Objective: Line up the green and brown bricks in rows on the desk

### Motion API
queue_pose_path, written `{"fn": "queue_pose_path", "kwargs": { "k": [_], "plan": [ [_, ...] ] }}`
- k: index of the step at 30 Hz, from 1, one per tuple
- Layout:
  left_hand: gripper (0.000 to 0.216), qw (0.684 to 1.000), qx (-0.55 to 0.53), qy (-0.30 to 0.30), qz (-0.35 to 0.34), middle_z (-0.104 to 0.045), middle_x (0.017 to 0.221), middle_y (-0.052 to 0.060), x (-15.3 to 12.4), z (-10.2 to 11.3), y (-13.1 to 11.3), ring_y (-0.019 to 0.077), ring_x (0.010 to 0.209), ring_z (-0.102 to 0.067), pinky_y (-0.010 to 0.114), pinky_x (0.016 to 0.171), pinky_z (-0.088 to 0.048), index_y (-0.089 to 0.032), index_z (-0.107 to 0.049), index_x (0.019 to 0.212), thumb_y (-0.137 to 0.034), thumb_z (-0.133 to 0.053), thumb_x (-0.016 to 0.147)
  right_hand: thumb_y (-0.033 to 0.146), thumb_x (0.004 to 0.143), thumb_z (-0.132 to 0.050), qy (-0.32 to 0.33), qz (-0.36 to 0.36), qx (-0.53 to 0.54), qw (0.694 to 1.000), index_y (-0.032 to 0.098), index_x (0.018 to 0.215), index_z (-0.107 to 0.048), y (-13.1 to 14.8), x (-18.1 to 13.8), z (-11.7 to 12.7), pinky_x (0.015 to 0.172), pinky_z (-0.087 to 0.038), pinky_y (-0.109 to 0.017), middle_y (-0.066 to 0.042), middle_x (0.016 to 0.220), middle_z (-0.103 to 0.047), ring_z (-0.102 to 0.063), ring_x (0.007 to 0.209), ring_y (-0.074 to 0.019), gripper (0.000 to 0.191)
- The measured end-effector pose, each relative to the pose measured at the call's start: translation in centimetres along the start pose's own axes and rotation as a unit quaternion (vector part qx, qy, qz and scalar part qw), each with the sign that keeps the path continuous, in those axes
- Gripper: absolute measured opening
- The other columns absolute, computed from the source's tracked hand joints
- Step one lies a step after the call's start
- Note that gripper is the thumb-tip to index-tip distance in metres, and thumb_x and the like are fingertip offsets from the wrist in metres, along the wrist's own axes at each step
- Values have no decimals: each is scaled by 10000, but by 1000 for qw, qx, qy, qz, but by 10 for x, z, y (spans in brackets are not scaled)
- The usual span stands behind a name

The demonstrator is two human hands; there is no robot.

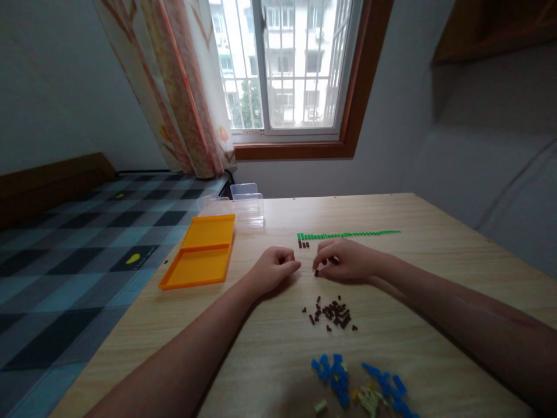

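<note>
My right hand (342,259) pinches a small dark brown brick (317,273) just above or against the tabletop; which of the two I cannot tell. To its left my left hand (278,267) rests on the table with fingers curled in, and nothing shows in them. Beyond both hands runs a long row of green bricks (324,236), tallest at its left end. A short row of brown bricks (303,244) lies directly in front of that left end. Closer to me is a loose pile of brown bricks (335,312).
Blue bricks (335,377) and pale yellow bricks (369,399) lie scattered at the near edge. An open orange case (204,264) sits on the table's left side, with clear plastic boxes (249,209) behind it. A bed with a checked cover (87,255) adjoins the wooden table (456,249).
</note>
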State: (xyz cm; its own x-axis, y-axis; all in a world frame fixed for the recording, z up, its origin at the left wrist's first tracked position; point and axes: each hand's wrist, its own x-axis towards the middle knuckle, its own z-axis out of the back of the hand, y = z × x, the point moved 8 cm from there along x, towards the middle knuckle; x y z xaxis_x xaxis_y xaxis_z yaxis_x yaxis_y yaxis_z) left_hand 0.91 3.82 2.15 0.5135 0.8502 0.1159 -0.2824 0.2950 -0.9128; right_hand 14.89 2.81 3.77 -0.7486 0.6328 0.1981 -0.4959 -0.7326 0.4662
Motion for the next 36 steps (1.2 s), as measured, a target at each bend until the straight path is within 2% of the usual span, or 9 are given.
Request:
{"fn": "queue_pose_path", "kwargs": {
  "k": [5,9,15,19,24,28,32,36],
  "plan": [
    [357,1000,1,3,3,-356,484,-74,0,0,-2,80,502,-313,232,516,-252,-190,-362,529,-355,-600,738,240,859,-643,9,16,-17,1000,232,924,-781,-1,0,-3,637,-432,-229,-26,821,-666,-582,690,-120,152],
    [370,1000,10,7,-2,-350,486,-73,0,0,-3,80,502,-312,233,513,-255,-193,-349,528,-364,-594,746,265,911,-593,-15,30,-56,998,227,954,-771,0,0,-2,675,-434,-238,-35,846,-677,-596,730,-128,187],
    [376,1000,14,10,0,-355,484,-74,1,0,-1,77,498,-313,229,507,-255,-191,-354,532,-375,-594,754,274,949,-525,-58,28,-150,987,220,975,-758,2,-3,2,647,-402,-249,-49,881,-684,-592,714,-129,240],
    [362,1000,14,16,5,-372,484,-74,1,-1,-1,78,498,-319,226,503,-255,-190,-371,541,-376,-590,760,282,928,-546,-81,30,-132,988,230,1008,-746,1,-6,5,678,-421,-252,-43,927,-691,-609,743,-132,221],
    [364,1000,18,12,-2,-360,482,-73,1,-1,-3,77,497,-314,228,501,-252,-192,-362,535,-370,-585,762,207,886,-573,-58,44,-114,991,229,976,-741,-2,-5,0,698,-432,-245,-28,912,-698,-619,775,-140,192],
    [371,1000,21,14,-4,-363,487,-70,1,-2,-3,76,497,-316,227,503,-255,-191,-361,536,-374,-586,768,148,861,-572,-65,20,-137,988,227,947,-728,-11,-3,1,717,-426,-247,-25,965,-698,-623,809,-146,195],
    [373,1000,22,15,-7,-368,489,-70,1,-1,-3,77,500,-324,227,511,-266,-189,-363,534,-370,-591,768,155,855,-571,-96,-7,-153,984,216,928,-718,-16,-5,8,687,-407,-248,-29,929,-692,-609,777,-147,175],
    [375,1000,22,18,-8,-366,493,-70,2,-1,-2,79,502,-323,226,509,-261,-189,-367,538,-380,-585,775,184,844,-578,-107,3,-135,985,211,923,-722,-13,-7,10,665,-399,-242,-19,883,-683,-580,700,-125,167]
  ]
}}
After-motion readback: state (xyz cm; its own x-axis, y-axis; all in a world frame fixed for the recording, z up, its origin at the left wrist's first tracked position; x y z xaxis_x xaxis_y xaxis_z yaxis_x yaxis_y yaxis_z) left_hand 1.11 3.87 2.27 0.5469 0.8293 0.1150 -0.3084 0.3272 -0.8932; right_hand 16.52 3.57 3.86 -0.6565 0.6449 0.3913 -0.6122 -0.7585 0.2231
